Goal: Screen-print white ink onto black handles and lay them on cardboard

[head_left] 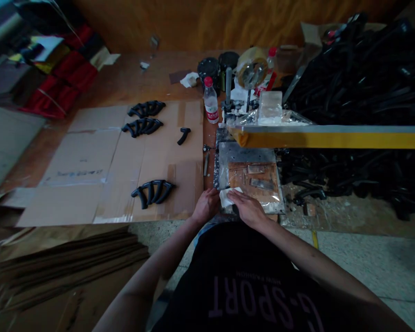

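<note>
At the near edge of the bench, my right hand (249, 210) presses a white cloth (230, 196) with its fingers. My left hand (206, 205) is closed right beside it, just left of the cloth; what its fingers hold is hidden. A bit of something dark shows beneath my right hand, too covered to name. Beyond both hands lies a metal plate (224, 159) with a brown board (240, 182) and small metal blocks (262, 184) on it. Left of my hands, curved black tubular parts (154, 191) lie in a row on flattened cardboard (124, 170).
More black parts (143, 127) and a single one (183, 136) lie farther back. A red-capped bottle (211, 101) stands behind the plate, near a tape roll (251, 67). A yellow-edged bar (332, 137) crosses above the right side, over heaped black parts (376, 87).
</note>
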`<state>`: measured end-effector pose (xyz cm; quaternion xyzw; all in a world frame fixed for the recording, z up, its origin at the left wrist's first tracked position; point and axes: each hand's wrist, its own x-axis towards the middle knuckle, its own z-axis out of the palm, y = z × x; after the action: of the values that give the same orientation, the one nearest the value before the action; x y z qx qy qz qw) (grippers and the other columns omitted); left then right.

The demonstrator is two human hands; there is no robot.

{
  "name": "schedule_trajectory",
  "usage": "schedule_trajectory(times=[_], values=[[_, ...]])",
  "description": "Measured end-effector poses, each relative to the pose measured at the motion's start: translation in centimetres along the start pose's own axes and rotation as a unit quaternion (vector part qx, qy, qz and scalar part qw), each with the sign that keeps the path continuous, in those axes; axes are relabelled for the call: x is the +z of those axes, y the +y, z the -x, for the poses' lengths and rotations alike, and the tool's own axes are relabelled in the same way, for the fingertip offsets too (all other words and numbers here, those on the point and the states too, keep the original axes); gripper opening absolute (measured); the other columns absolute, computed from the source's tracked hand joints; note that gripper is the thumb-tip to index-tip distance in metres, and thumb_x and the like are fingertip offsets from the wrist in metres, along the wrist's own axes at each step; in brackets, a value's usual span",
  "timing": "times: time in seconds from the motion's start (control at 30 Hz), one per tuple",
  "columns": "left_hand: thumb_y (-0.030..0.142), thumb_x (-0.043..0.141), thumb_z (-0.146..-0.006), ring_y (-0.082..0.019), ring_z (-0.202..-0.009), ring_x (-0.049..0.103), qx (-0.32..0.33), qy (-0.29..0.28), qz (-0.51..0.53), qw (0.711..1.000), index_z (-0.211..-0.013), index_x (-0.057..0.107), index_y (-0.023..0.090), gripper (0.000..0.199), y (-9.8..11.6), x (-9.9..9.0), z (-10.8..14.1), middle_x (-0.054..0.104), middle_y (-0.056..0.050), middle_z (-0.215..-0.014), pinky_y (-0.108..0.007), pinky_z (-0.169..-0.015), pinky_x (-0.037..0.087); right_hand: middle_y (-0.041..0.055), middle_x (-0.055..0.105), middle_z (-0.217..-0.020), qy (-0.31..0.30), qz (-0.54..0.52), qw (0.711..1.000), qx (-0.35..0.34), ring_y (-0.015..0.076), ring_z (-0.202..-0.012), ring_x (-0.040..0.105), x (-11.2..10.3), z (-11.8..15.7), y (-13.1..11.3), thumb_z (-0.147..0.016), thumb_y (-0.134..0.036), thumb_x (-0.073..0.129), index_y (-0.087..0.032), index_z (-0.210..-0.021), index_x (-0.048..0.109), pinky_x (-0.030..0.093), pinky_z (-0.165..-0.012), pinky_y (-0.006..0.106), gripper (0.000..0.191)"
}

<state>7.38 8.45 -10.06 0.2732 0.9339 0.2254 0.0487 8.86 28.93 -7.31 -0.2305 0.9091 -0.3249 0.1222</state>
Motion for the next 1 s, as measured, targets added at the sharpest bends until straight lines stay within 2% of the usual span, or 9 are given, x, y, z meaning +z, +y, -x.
schedule_trajectory(times=[0.1, 0.17, 0.27, 0.37, 0.43, 0.53, 0.67, 0.83, 1.0], values=[[0.022, 0.05, -0.091, -0.019, -0.086, 0.059, -0.01, 0.001, 0.013, 1.0, -0.096, 0.069, 0.017, 0.02, 0.2, -0.1, -0.1, 0.064, -0.007, -0.089, -0.033, -0.084, 0.047, 0.005, 0.07, -0.113, 0.007, -0.078, 0.996, 0.053, 0.0211, -0.105, 0.065, -1.0, 1.0, 0.5, -0.091, -0.02, 0.042, -0.023, -0.112, 0.067, 0.05, -0.094, 0.036, 0.033], [0.029, 0.053, -0.092, -0.02, -0.087, 0.06, -0.021, 0.009, 0.024, 0.999, -0.102, 0.069, 0.018, 0.022, 0.2, -0.1, -0.1, 0.064, -0.008, -0.09, -0.034, -0.085, 0.048, 0.0045, 0.072, -0.085, 0.064, -0.166, 0.973, 0.148, 0.0198, -0.077, 0.066, -1.7, 1.2, 1.3, -0.092, -0.037, 0.044, -0.02, -0.094, 0.068, 0.054, -0.072, 0.033, 0.029], [0.031, 0.055, -0.091, -0.02, -0.089, 0.061, -0.025, 0.033, 0.051, 0.998, -0.104, 0.07, 0.017, 0.024, 0.4, -0.4, 0.1, 0.066, -0.009, -0.092, -0.034, -0.085, 0.05, -0.0003, 0.062, -0.066, 0.153, -0.365, 0.881, 0.261, 0.015, -0.056, 0.055, -2.4, 1.0, 2.0, -0.086, -0.054, 0.051, -0.019, -0.087, 0.063, 0.047, -0.054, 0.027, 0.037], [0.031, 0.056, -0.091, -0.02, -0.09, 0.061, -0.012, 0.053, 0.083, 0.995, -0.108, 0.068, 0.016, 0.025, 1.2, -1.3, 0.4, 0.067, -0.009, -0.095, -0.034, -0.085, 0.051, -0.001, 0.063, -0.074, 0.16, -0.49, 0.819, 0.253, 0.0144, -0.063, 0.056, -2.8, 0.6, 1.7, -0.077, -0.052, 0.064, -0.02, -0.092, 0.06, 0.047, -0.058, 0.025, 0.036], [0.032, 0.056, -0.091, -0.019, -0.089, 0.062, 0.002, 0.061, 0.098, 0.993, -0.108, 0.068, 0.017, 0.026, 2.0, -2.2, 0.5, 0.068, -0.009, -0.095, -0.034, -0.084, 0.051, -0.0005, 0.064, -0.077, 0.173, -0.479, 0.83, 0.227, 0.0149, -0.068, 0.057, -3.1, 0.6, 1.1, -0.077, -0.047, 0.066, -0.019, -0.092, 0.06, 0.046, -0.062, 0.025, 0.033], [0.032, 0.058, -0.09, -0.018, -0.087, 0.062, 0.022, 0.081, 0.108, 0.991, -0.108, 0.069, 0.017, 0.025, 3.3, -3.5, 0.3, 0.068, -0.008, -0.093, -0.032, -0.081, 0.052, 0.0001, 0.063, -0.078, 0.211, -0.367, 0.884, 0.198, 0.0153, -0.069, 0.055, -3.7, 0.8, 0.0, -0.081, -0.045, 0.06, -0.018, -0.089, 0.06, 0.044, -0.064, 0.026, 0.028], [0.029, 0.056, -0.091, -0.018, -0.081, 0.06, 0.045, 0.073, 0.094, 0.992, -0.096, 0.069, 0.017, 0.019, 4.6, -4.8, -0.1, 0.067, -0.006, -0.087, -0.031, -0.077, 0.05, -0.0006, 0.06, -0.072, 0.198, -0.252, 0.93, 0.181, 0.0151, -0.066, 0.053, -4.2, 1.1, -1.4, -0.081, -0.046, 0.06, -0.018, -0.079, 0.059, 0.041, -0.06, 0.025, 0.028], [0.028, 0.052, -0.093, -0.018, -0.079, 0.057, 0.061, 0.069, 0.065, 0.994, -0.093, 0.068, 0.016, 0.02, 5.4, -5.7, -0.3, 0.066, -0.006, -0.087, -0.033, -0.076, 0.047, 0.0008, 0.064, -0.074, 0.192, -0.207, 0.94, 0.19, 0.0152, -0.065, 0.055, -3.9, 1.2, -2.0, -0.078, -0.045, 0.065, -0.018, -0.082, 0.061, 0.041, -0.06, 0.025, 0.028], [0.03, 0.055, -0.092, -0.017, -0.079, 0.058, 0.114, 0.102, 0.065, 0.986, -0.102, 0.068, 0.015, 0.023, 6.1, -5.7, -0.3, 0.068, -0.007, -0.088, -0.032, -0.075, 0.048, 0.0052, 0.07, -0.085, 0.231, -0.195, 0.931, 0.206, 0.0182, -0.074, 0.061, -4.6, 0.0, -0.2, -0.08, -0.044, 0.063, -0.016, -0.093, 0.065, 0.046, -0.068, 0.028, 0.03]])
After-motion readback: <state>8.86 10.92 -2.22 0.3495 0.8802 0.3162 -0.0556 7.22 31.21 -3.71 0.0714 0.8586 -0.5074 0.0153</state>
